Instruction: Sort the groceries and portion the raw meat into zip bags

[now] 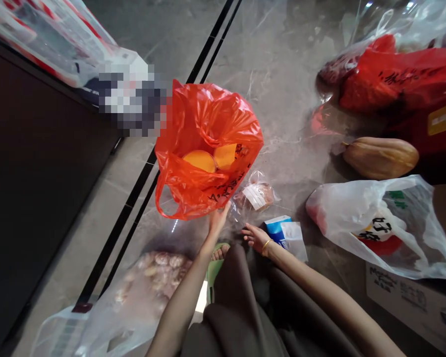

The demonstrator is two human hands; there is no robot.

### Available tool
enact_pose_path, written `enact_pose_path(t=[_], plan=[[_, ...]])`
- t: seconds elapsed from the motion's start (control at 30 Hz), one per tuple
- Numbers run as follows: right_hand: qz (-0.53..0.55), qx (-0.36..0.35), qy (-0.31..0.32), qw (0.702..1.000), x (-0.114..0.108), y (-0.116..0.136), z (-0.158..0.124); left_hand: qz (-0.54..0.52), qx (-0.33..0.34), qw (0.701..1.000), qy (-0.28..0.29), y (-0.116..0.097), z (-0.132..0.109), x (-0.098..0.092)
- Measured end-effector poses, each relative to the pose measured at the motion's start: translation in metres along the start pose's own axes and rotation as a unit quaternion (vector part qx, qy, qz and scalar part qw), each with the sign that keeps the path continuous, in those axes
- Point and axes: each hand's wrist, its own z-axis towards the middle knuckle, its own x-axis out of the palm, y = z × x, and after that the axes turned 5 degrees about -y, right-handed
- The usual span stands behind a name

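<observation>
A red plastic bag (230,111) with black lettering gapes upward in the middle, and round orange-topped items (199,161) show inside it. At the bag's near lower edge is my left hand (217,219). Its fingers are partly hidden there, so I cannot tell whether they grip the bag. My right hand (257,239), with a gold bracelet at the wrist, has its fingers apart and holds nothing visible. It is beside a blue and white tissue pack (282,230). Just beyond both hands lies a clear bag of brownish food with a white label (256,196).
On the right are a squash (381,157), a white plastic bag (342,206), red bags (412,74) and a printed carton (412,302). A bag of round, pale brown items (148,282) lies lower left. A dark cabinet (40,163) borders the left.
</observation>
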Motion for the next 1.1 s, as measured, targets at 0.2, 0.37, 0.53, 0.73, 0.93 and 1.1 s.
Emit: enact_pose_path(t=[0.2,0.37,0.53,0.73,0.93,1.1], plan=[[0.016,-0.063,0.012,0.998,0.006,-0.009,0.015,-0.056,-0.088,0.994,0.037,0.0,0.012,0.005],[0.011,-0.131,-0.017,0.991,0.001,-0.011,0.02,-0.093,-0.158,0.978,0.096,0.003,-0.006,0.002],[-0.01,-0.183,-0.075,0.98,-0.004,-0.013,0.017,-0.118,-0.211,0.953,0.183,0.006,-0.026,0.002],[-0.012,-0.207,-0.092,0.974,-0.006,-0.029,0.011,-0.106,-0.185,0.967,0.139,0.009,-0.019,0.012],[0.049,-0.156,-0.097,0.982,-0.01,-0.031,0.018,-0.086,-0.195,0.955,0.208,0.014,-0.025,0.009],[0.054,-0.138,-0.09,0.985,-0.011,-0.029,0.021,-0.071,-0.212,0.953,0.202,0.035,-0.039,0.021]])
